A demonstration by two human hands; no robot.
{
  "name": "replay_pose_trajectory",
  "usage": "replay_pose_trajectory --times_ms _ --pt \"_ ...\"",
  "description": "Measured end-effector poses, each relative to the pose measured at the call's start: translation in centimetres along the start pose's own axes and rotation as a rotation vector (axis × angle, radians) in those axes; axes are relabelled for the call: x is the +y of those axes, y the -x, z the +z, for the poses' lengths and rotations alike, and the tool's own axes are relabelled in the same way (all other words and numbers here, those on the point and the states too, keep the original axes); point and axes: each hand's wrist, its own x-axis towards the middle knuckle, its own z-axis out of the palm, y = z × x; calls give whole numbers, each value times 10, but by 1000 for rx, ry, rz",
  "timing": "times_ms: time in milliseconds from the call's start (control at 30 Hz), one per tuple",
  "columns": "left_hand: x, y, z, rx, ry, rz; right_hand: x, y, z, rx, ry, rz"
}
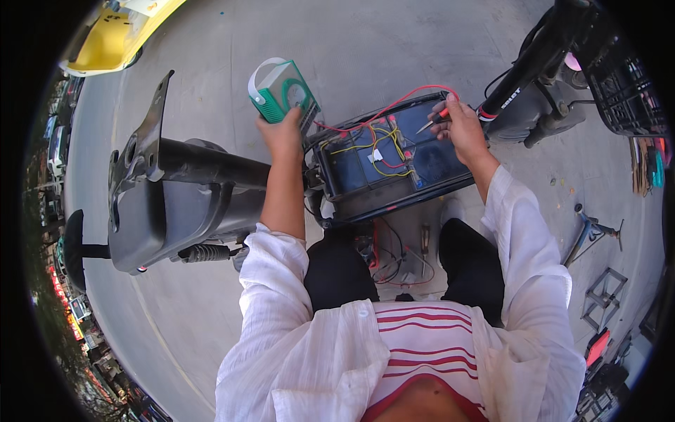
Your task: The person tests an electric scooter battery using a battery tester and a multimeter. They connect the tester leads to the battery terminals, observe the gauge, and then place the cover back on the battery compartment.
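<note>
My left hand (283,135) is closed on a green box-shaped meter (285,88) with a round dial and a white carrying strap, held up beyond the left end of an open battery tray (401,208). A red lead (394,104) loops from near the meter to my right hand (464,130). There my fingers pinch a red-handled test probe (443,112), its metal tip pointing down-left over the batteries. Several dark blue batteries (348,165) sit in the tray, joined by yellow wires (389,169) with red terminal pieces. Whether the tip touches anything, I cannot tell.
The tray belongs to a black scooter frame (214,165), with a shock spring (204,253) at left and a wire basket (629,91) at right. A screwdriver (425,238) and cables lie between my legs. Metal stands (605,299) are at right, a yellow vehicle (109,42) far left.
</note>
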Motion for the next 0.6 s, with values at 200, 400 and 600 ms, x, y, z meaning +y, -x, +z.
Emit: replay_pose_trajectory --times_ms 200,400,600 --pt "-38 -11 -1 125 165 60 23 -42 54 -105 -25 -9" --pt "-48 -5 -3 216 142 151 33 -51 85 -151 -129 -18" --pt "-42 0 -4 158 255 113 40 -54 76 -186 -142 -18"
